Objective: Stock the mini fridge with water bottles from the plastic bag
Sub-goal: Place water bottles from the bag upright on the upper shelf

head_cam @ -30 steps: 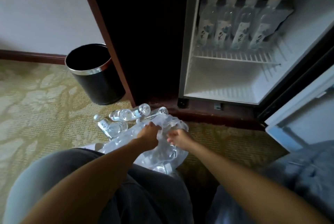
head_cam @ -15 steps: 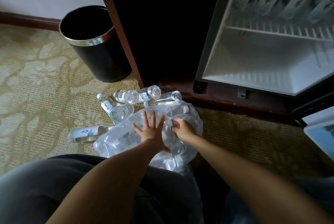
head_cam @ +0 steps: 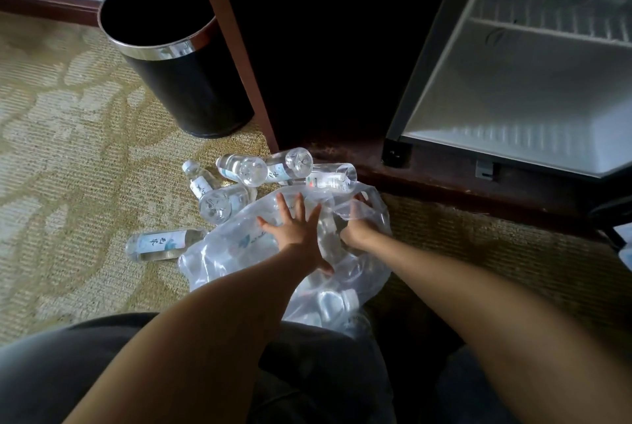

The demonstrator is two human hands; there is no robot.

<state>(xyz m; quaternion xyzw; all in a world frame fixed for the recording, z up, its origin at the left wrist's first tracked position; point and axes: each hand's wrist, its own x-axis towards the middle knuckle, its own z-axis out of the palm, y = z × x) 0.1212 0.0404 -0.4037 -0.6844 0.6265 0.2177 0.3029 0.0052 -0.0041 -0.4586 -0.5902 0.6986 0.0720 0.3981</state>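
Step in hand: getting bottles out of the crumpled clear plastic bag [head_cam: 236,252], which lies on the patterned beige carpet [head_cam: 68,156] just in front of the knees. Left hand [head_cam: 294,233] is flat on top of the bag, fingers spread straight, pinning it. Right hand [head_cam: 357,233] is at the bag mouth, just beside the left, fingers behind the film; can't tell if it grips a bottle, the plastic or nothing. More bottles show through the film near the lap [head_cam: 330,300]. Five clear labelled water bottles are loose on the carpet: a touching cluster of four [head_cam: 246,170] against the bag's far edge, and one apart on its side [head_cam: 157,245] to the left. White open mini fridge [head_cam: 530,98] is up and to the right; its lower compartment shows nothing in it, and blurred bottles sit above the wire shelf [head_cam: 547,28]. My read: stocking is partly done. The next move needs a firm grip on one bottle, then a lift up and right over the dark wood cabinet base [head_cam: 444,180] and the fridge sill. That path looks open. Watch the round bottles rolling, and the black chrome-rimmed waste bin [head_cam: 191,81] near the cluster's left.
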